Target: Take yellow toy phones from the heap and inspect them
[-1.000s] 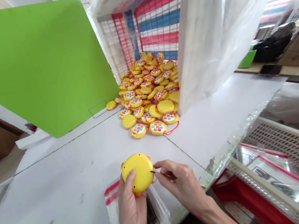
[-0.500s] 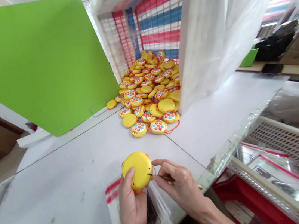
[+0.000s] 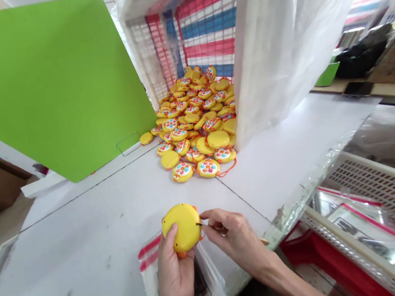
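Yellow toy (image 3: 184,226) gripped in left hand (image 3: 175,271), plain back up, fingers closed round lower edge. Right hand (image 3: 235,242) just beside it, pinching thin tool (image 3: 210,228), tip touching toy's right edge. Plastic bags (image 3: 177,281) under left hand. Toy pile (image 3: 196,118) well ahead.

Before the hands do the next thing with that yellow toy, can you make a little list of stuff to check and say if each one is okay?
1. Left hand holds the yellow toy firmly, thumb on its plain back: ok.
2. Right hand pinches a thin tool whose tip meets the toy's edge: ok.
3. Tool tip seated in the right spot: cannot tell, too small.
4. Clear bags with red strips lie flat under the hands: ok.
5. Pile of yellow toys sits well apart from the hands: ok.
6. White basket at the right stands off the table: ok.
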Motion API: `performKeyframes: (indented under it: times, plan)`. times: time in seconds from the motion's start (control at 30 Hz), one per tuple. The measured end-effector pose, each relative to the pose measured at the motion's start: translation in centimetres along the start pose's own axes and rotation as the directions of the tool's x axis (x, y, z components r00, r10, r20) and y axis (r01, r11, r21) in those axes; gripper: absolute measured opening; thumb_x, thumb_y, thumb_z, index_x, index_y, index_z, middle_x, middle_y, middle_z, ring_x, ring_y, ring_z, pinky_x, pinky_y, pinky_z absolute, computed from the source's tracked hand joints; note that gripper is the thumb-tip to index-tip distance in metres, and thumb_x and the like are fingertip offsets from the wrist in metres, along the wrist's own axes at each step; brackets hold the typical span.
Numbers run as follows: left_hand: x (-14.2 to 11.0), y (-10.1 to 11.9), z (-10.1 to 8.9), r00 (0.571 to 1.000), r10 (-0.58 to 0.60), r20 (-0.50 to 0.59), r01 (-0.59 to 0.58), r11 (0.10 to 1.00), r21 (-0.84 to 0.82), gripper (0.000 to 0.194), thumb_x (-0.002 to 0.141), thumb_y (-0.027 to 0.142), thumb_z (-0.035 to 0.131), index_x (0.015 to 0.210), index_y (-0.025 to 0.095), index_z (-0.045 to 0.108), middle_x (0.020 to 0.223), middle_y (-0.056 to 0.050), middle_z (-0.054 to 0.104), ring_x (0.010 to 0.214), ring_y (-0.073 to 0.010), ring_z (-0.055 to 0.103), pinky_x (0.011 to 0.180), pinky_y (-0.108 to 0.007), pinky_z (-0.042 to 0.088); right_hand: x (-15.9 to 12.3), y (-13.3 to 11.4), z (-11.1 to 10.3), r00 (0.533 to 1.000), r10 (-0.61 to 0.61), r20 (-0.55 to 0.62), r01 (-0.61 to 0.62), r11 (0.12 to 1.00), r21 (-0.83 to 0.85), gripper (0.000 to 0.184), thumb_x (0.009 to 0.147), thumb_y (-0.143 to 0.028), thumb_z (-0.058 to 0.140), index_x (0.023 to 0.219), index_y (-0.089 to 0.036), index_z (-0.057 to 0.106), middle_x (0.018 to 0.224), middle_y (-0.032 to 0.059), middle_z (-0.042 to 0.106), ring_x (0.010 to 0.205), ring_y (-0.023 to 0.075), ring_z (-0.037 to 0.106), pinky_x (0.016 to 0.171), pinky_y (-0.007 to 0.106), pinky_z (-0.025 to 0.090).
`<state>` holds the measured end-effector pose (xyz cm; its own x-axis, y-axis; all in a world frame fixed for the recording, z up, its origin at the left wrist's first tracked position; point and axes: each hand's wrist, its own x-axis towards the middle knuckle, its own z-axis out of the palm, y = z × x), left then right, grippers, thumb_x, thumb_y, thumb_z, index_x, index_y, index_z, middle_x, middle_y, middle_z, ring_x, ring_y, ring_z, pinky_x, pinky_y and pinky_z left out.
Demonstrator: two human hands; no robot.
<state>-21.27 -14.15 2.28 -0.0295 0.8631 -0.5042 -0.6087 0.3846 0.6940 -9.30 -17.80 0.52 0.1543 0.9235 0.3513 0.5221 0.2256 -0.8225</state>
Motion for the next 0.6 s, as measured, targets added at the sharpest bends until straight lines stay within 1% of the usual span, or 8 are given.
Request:
performKeyframes:
  times: [0.13, 0.17, 0.23, 0.3, 0.33, 0.43, 0.5, 0.6]
  plan:
    - [-0.20, -0.12, 0.16, 0.996, 0.087, 0.017, -0.088, 0.996, 0.012, 0.033, 0.080, 0.010, 0.056, 0.111, 0.021, 0.058, 0.102, -0.006, 0.065, 0.081, -0.0147, 0.064, 0.062, -0.020, 0.052, -0.06, 0.00, 0.00, 0.999, -0.036, 0.008, 0.035, 0.997, 0.075, 0.017, 0.081, -0.014, 0.052, 0.064, -0.020, 0.051, 0.072, 0.0019, 0.063, 0.077, 0.0147, 0.064, 0.056, 0.018, 0.043]
    - [-0.23, -0.15, 0.23, 0.993, 0.114, 0.019, -0.114, 0.993, 0.017, 0.035, 0.079, 0.010, 0.058, 0.112, 0.022, 0.058, 0.102, -0.005, 0.065, 0.082, -0.0145, 0.064, 0.062, -0.019, 0.052, -0.04, 0.03, 0.00, 0.999, -0.036, 0.003, 0.035, 0.996, 0.083, 0.018, 0.081, -0.014, 0.052, 0.064, -0.020, 0.050, 0.071, 0.0018, 0.063, 0.078, 0.0148, 0.064, 0.056, 0.018, 0.044]
    - [-0.23, -0.23, 0.36, 0.989, 0.146, 0.032, -0.147, 0.989, 0.028, 0.037, 0.077, 0.011, 0.061, 0.111, 0.025, 0.059, 0.101, -0.002, 0.066, 0.084, -0.0148, 0.064, 0.062, -0.018, 0.051, 0.04, 0.15, -0.01, 1.000, -0.005, -0.009, 0.006, 0.997, 0.081, 0.016, 0.080, -0.013, 0.051, 0.066, -0.020, 0.051, 0.068, -0.0001, 0.063, 0.067, 0.0122, 0.063, 0.056, 0.018, 0.044]
    - [-0.16, -0.36, 0.40, 0.989, 0.143, 0.047, -0.145, 0.989, 0.035, 0.037, 0.076, 0.013, 0.062, 0.110, 0.026, 0.059, 0.100, -0.001, 0.067, 0.085, -0.0157, 0.064, 0.062, -0.018, 0.051, 0.11, 0.32, -0.02, 0.999, 0.031, -0.014, -0.030, 0.997, 0.072, 0.015, 0.080, -0.013, 0.051, 0.067, -0.020, 0.052, 0.067, -0.0015, 0.062, 0.055, 0.0094, 0.059, 0.053, 0.018, 0.043]
    - [-0.11, -0.44, 0.39, 0.989, 0.140, 0.042, -0.141, 0.989, 0.038, 0.037, 0.075, 0.013, 0.062, 0.109, 0.026, 0.059, 0.099, -0.001, 0.067, 0.085, -0.0159, 0.064, 0.062, -0.018, 0.051, 0.12, 0.41, -0.01, 0.999, 0.037, -0.012, -0.037, 0.997, 0.069, 0.016, 0.080, -0.013, 0.051, 0.066, -0.020, 0.052, 0.067, -0.0015, 0.063, 0.054, 0.0091, 0.058, 0.053, 0.018, 0.042]
    - [0.06, -0.65, 0.33, 0.986, 0.165, 0.016, -0.165, 0.985, 0.039, 0.038, 0.074, 0.014, 0.065, 0.109, 0.027, 0.060, 0.100, 0.000, 0.067, 0.086, -0.0152, 0.064, 0.059, -0.016, 0.049, 0.08, 0.67, 0.12, 1.000, 0.019, -0.005, -0.019, 0.997, 0.075, 0.019, 0.080, -0.014, 0.051, 0.063, -0.020, 0.048, 0.071, 0.0007, 0.064, 0.066, 0.0117, 0.062, 0.055, 0.018, 0.042]
    - [0.19, -0.72, 0.32, 0.985, 0.173, 0.025, -0.173, 0.984, 0.028, 0.040, 0.072, 0.016, 0.067, 0.110, 0.028, 0.059, 0.100, 0.000, 0.067, 0.085, -0.0149, 0.064, 0.058, -0.015, 0.049, 0.04, 0.72, 0.30, 1.000, 0.016, -0.013, -0.015, 0.997, 0.080, 0.019, 0.080, -0.014, 0.050, 0.063, -0.020, 0.048, 0.073, 0.0016, 0.065, 0.067, 0.0118, 0.063, 0.055, 0.018, 0.042]
    - [0.51, -0.67, 0.35, 0.998, 0.069, 0.010, -0.069, 0.998, 0.003, 0.034, 0.076, 0.014, 0.063, 0.108, 0.020, 0.059, 0.095, -0.005, 0.068, 0.079, -0.0156, 0.065, 0.058, -0.018, 0.051, 0.03, 0.77, 0.58, 0.999, 0.019, -0.027, -0.017, 0.998, 0.068, 0.017, 0.081, -0.014, 0.051, 0.065, -0.020, 0.049, 0.076, 0.0014, 0.067, 0.061, 0.0096, 0.062, 0.054, 0.017, 0.043]
